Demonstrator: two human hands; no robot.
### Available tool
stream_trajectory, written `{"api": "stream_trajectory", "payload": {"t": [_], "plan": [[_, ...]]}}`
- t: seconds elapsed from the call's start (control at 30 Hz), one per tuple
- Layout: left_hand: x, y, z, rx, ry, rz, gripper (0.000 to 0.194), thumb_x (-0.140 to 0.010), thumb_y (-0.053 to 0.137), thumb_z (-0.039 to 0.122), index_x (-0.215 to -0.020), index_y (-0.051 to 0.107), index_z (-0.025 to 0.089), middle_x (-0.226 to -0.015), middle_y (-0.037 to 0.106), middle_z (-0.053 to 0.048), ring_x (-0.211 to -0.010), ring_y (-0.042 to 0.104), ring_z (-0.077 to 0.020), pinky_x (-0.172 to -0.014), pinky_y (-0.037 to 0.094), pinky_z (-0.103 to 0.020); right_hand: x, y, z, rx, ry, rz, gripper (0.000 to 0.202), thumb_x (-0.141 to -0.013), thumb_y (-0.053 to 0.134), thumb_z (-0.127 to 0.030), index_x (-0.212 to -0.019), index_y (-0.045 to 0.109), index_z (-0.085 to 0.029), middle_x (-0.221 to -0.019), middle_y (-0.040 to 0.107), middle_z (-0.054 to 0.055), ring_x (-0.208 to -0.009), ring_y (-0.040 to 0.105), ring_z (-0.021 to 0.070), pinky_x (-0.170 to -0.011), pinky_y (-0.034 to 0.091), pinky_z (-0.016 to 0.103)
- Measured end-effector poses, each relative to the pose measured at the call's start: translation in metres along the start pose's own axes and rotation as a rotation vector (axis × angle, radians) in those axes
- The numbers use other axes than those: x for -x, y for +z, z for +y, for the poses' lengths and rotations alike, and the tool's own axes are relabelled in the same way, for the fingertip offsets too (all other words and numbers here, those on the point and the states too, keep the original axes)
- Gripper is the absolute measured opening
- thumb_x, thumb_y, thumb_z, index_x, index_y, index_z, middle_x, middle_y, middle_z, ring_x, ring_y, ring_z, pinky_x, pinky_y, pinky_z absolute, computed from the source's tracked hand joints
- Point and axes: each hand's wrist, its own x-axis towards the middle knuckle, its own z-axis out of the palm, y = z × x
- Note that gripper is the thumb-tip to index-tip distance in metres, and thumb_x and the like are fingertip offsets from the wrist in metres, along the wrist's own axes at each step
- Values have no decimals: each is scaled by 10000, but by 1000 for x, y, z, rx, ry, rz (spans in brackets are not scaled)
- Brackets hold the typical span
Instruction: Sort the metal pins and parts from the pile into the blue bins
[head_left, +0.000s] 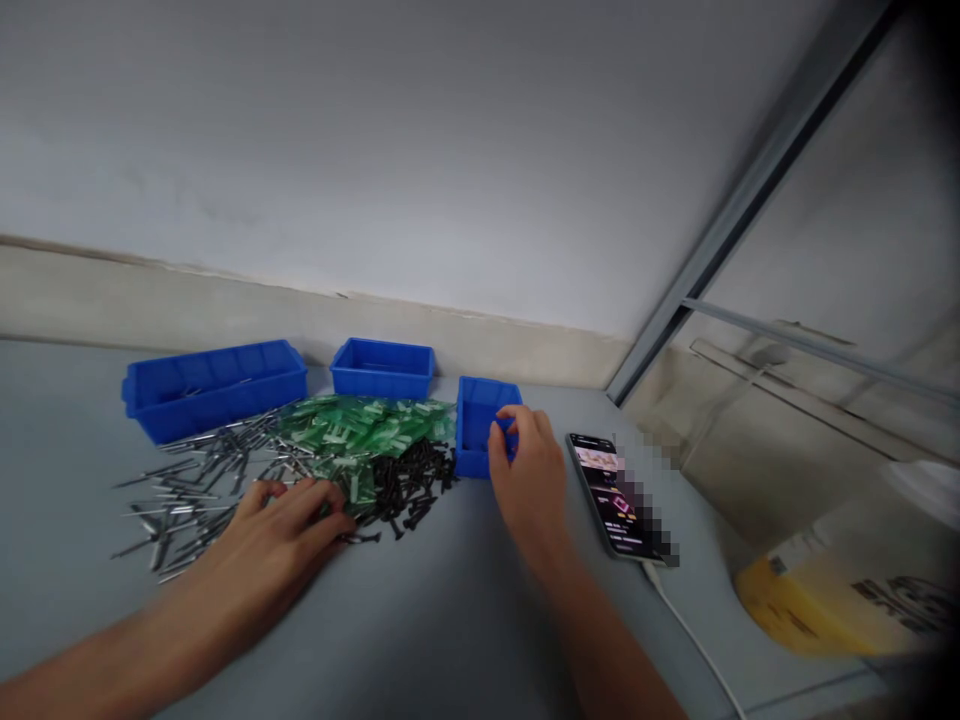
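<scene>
My left hand (292, 525) rests low at the front of the piles, its fingers bent down and the thumb close to the index finger; the fingertips are hidden. Beside it lie loose silver nails or long pins (184, 500), dark screws (412, 480) and small clear green plastic packets (367, 425). My right hand (531, 470) is at the right side of a small blue bin (480, 400), partly covering it. Its thumb and index finger curl together at the tips over the bin, and anything between them is too small to make out.
A long blue bin (217, 385) with a few pins inside stands at the back left. Another blue bin (382, 370) is by the wall. At right lie a lit phone (611, 495) with a white cable (694, 635) and a container of yellow contents (817, 590). A metal frame (712, 250) rises behind.
</scene>
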Motion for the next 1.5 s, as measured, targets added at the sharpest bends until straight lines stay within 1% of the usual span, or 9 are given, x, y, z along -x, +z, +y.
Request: {"api": "stream_trajectory", "payload": {"t": [0.07, 0.13, 0.23, 0.3, 0.43, 0.53, 0.63, 1.23, 1.5], "plan": [[0, 2, 1, -7, 12, 27, 173, -883, 399, 255, -904, 570, 248, -862, 547, -4, -705, 518, -152, -692, 227, -314, -7, -4, 10, 41, 26, 52, 242, -853, 351, -239, -938, 559, -150, -871, 539, 81, -800, 508, 216, -708, 377, 331], [-1, 3, 3, -1, 9, 74, 185, -890, 386, 268, -904, 569, 247, -870, 558, -2, -726, 525, -153, -704, 225, -318, -14, -8, 25, 187, 135, 75, 287, -855, 325, -182, -1042, 538, -143, -958, 550, 98, -897, 494, 238, -749, 369, 359], [-2, 2, 8, 49, -52, 132, 220, -898, 354, 280, -883, 571, 245, -872, 575, 4, -759, 532, -155, -730, 235, -324, -18, -7, 47, 502, 353, -81, 419, -854, 300, -109, -1257, 415, -118, -1083, 547, 126, -1038, 429, 293, -795, 341, 435], [-3, 1, 12, 82, -80, 150, 236, -900, 343, 278, -861, 573, 244, -863, 584, 6, -749, 531, -153, -746, 243, -335, -15, -3, 57, 581, 396, -174, 443, -865, 298, -106, -1302, 366, -82, -1082, 555, 154, -1065, 410, 318, -810, 327, 471], [-4, -4, 16, 87, -74, 174, 243, -896, 349, 274, -839, 583, 236, -867, 590, -4, -751, 530, -154, -736, 259, -334, -5, 8, 59, 629, 347, -237, 414, -870, 339, -125, -1277, 392, -70, -1081, 543, 177, -1077, 403, 317, -841, 308, 474], [-5, -5, 17, 84, -79, 170, 235, -891, 363, 269, -828, 586, 234, -860, 593, 1, -752, 529, -153, -722, 259, -328, -1, 12, 55, 664, 307, -254, 304, -871, 362, -138, -1134, 497, -64, -1112, 508, 193, -1072, 404, 317, -838, 312, 443], [-5, -5, 17, 81, -82, 166, 245, -899, 350, 264, -843, 587, 246, -876, 597, 7, -766, 539, -157, -723, 260, -330, 0, 12, 55, 683, 290, -264, 256, -895, 348, -164, -1045, 527, -59, -1118, 494, 211, -1074, 406, 316, -830, 317, 424], [-5, -7, 19, 56, -76, 166, 236, -891, 345, 249, -854, 578, 259, -882, 607, 14, -763, 548, -167, -714, 269, -341, 0, 14, 59, 685, 283, -287, 252, -909, 349, -193, -1043, 527, -75, -1048, 531, 195, -1051, 431, 315, -816, 335, 438], [-6, -10, 16, 56, 1, 197, 149, -879, 398, 249, -924, 540, 250, -836, 626, 17, -735, 553, -159, -743, 262, -345, -7, 12, 51, 647, 288, -162, 203, -897, 365, -173, -995, 530, -107, -974, 541, 156, -996, 443, 310, -785, 340, 441]]}}
